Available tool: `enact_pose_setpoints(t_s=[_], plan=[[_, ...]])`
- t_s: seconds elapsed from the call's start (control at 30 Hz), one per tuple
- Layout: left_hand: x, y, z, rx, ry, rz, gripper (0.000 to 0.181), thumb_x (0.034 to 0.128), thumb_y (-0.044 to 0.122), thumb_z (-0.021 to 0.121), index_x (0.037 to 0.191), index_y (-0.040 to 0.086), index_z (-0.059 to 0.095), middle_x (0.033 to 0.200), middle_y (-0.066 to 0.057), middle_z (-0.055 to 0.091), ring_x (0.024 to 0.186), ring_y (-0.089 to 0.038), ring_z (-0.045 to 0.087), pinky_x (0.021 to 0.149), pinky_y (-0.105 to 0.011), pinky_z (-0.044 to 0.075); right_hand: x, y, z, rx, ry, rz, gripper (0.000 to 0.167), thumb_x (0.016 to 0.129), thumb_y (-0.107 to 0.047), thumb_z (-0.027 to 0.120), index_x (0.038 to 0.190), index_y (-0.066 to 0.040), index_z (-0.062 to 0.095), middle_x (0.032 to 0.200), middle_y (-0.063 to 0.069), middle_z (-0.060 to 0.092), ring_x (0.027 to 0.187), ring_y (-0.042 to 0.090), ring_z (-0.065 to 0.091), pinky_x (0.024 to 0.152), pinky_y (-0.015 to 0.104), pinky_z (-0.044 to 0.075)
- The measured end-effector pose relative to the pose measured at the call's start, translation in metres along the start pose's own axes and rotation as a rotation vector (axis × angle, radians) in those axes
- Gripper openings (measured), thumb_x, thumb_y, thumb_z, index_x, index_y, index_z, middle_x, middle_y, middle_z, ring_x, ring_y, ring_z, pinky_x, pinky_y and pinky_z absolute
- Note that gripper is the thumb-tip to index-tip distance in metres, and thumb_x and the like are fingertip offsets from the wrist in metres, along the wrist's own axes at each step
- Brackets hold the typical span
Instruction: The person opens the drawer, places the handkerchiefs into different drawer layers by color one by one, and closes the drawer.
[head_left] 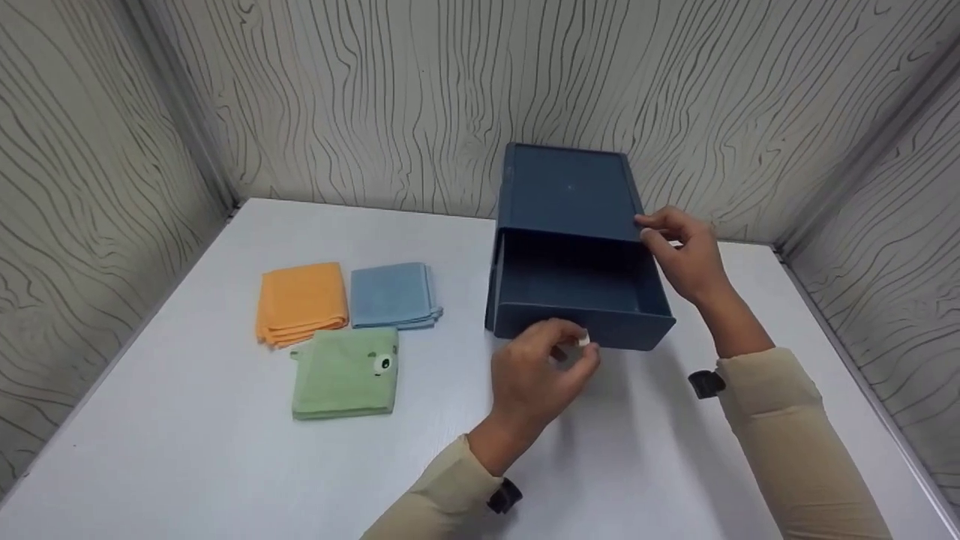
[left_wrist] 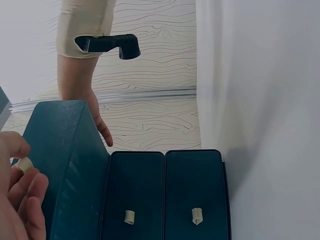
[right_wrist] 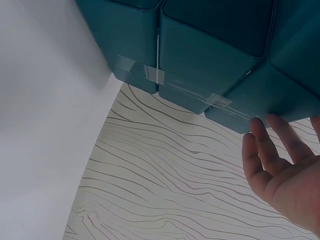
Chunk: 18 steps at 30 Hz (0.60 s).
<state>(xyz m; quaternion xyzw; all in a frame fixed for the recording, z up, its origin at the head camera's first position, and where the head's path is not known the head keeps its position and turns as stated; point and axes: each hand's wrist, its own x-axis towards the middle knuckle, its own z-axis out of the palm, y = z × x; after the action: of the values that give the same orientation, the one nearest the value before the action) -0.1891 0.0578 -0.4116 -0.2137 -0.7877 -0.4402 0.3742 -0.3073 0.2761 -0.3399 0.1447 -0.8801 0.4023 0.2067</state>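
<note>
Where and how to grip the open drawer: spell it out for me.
Pinch the small pale pull between thumb and finger, coming from the near side. It juts from the front of the open drawer, which slides out that way. The left hand pinches it there now.

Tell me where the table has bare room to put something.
The white table is bare in front of the green cloth, left of the orange cloth, and between the blue cloth and the drawer unit. Crowded: where these cloths cluster, and around the open drawer, with the left hand and right hand.
</note>
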Motion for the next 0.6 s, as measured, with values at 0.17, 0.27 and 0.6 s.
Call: enact_pose_setpoints(t_s=[0.17, 0.27, 0.6], plan=[[0.0, -0.0014, -0.0042, 0.012, -0.021, 0.006, 0.008, 0.0821, 0.022, 0.072, 0.087, 0.017, 0.067, 0.08, 0.007, 0.07, 0.067, 0.003, 0.063, 0.062, -0.007, 0.047, -0.0003, -0.0004, 0.0024, 0.014, -0.001, 0.006, 0.018, 0.094, -0.014, 0.054, 0.101, -0.004, 0.067, 0.119, 0.01, 0.068, 0.089, -0.002, 0.06, 0.076, 0.015, 0.046], [0.0007, -0.0031, -0.006, 0.023, -0.029, 0.009, 0.009, 0.0823, 0.023, 0.072, 0.087, 0.017, 0.067, 0.08, 0.007, 0.07, 0.066, 0.003, 0.062, 0.061, -0.008, 0.048, 0.001, -0.0003, 0.0043, 0.016, -0.001, 0.015, 0.018, 0.094, -0.013, 0.053, 0.102, -0.003, 0.067, 0.12, 0.01, 0.068, 0.088, -0.003, 0.059, 0.077, 0.016, 0.045], [-0.0018, -0.0005, -0.0045, 0.01, -0.032, -0.001, 0.01, 0.0811, 0.023, 0.073, 0.086, 0.018, 0.066, 0.081, 0.008, 0.07, 0.067, 0.002, 0.062, 0.06, -0.009, 0.047, -0.0038, 0.0001, 0.0038, 0.025, 0.0, 0.058, 0.021, 0.095, -0.015, 0.052, 0.106, -0.006, 0.067, 0.122, 0.008, 0.065, 0.091, 0.001, 0.058, 0.074, 0.016, 0.047]])
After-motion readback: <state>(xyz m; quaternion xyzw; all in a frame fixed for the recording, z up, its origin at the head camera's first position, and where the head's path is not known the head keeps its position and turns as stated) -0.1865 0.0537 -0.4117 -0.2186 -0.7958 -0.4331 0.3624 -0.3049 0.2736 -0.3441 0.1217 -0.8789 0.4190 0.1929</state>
